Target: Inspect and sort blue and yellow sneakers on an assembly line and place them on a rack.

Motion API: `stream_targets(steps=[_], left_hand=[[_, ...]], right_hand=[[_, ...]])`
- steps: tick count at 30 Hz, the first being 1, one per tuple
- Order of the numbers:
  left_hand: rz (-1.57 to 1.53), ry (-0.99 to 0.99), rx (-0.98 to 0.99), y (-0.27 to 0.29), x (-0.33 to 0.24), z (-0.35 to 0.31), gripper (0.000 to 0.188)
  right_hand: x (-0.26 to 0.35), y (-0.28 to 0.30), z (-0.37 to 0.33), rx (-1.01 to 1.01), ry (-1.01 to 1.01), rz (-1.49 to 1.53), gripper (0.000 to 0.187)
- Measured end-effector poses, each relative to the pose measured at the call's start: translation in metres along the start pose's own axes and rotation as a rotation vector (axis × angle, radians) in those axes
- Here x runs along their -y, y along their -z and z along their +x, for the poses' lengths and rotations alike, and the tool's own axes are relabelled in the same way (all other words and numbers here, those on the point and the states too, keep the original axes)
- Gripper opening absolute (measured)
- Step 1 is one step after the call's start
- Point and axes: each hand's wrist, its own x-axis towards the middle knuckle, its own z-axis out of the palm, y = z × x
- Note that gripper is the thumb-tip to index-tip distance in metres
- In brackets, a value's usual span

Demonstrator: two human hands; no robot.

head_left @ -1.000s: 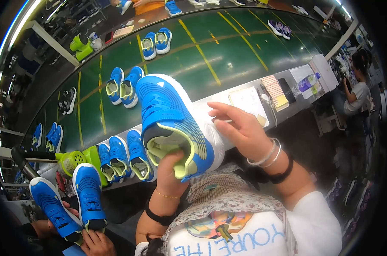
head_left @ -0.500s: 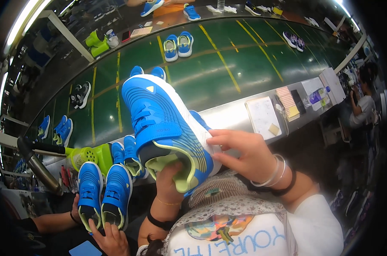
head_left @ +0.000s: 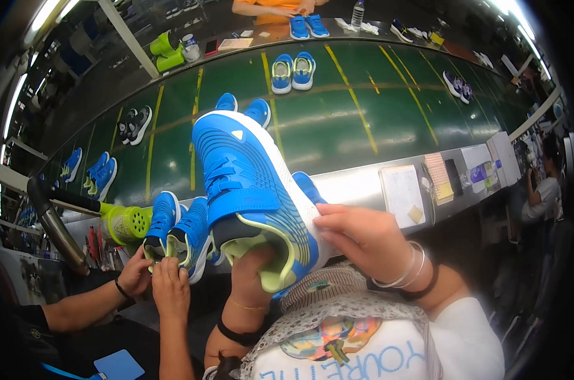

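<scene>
A blue sneaker (head_left: pixel 246 183) with a white sole and lime-green lining is held up in front of me, its toe pointing away and to the left. My left hand (head_left: pixel 250 275) reaches into the shoe's opening and grips it from inside; its fingers are mostly hidden by the lining. At the heel end, my right hand (head_left: pixel 369 237) pinches the white sole edge between thumb and fingers. Another blue shoe (head_left: pixel 307 187) shows partly behind the held one, on the metal ledge.
At left, a co-worker's hands (head_left: pixel 170 278) hold a pair of blue sneakers (head_left: pixel 189 231) near a lime-green blower (head_left: pixel 127 223). The green conveyor (head_left: pixel 325 126) carries several shoes. A notepad (head_left: pixel 402 196) and bottle (head_left: pixel 483 172) lie on the ledge at right. Across it, a person in orange handles blue shoes (head_left: pixel 308 26).
My held sneaker sits slightly further right and lower in the view, still in both hands. The co-worker's pair has risen and moved away, toward the ledge. The person opposite now has two shoes together.
</scene>
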Motion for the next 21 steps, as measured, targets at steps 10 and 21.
stream_targets(steps=[10,21], left_hand=[[-0.055,-0.089,-0.137,-0.019,0.019,0.008,0.043],[0.024,-0.057,-0.176,-0.024,0.012,0.01,0.047]], right_hand=[[-0.029,0.015,0.008,0.122,-0.022,0.099,0.02],[-0.05,0.0,0.007,0.139,-0.008,0.127,0.014]])
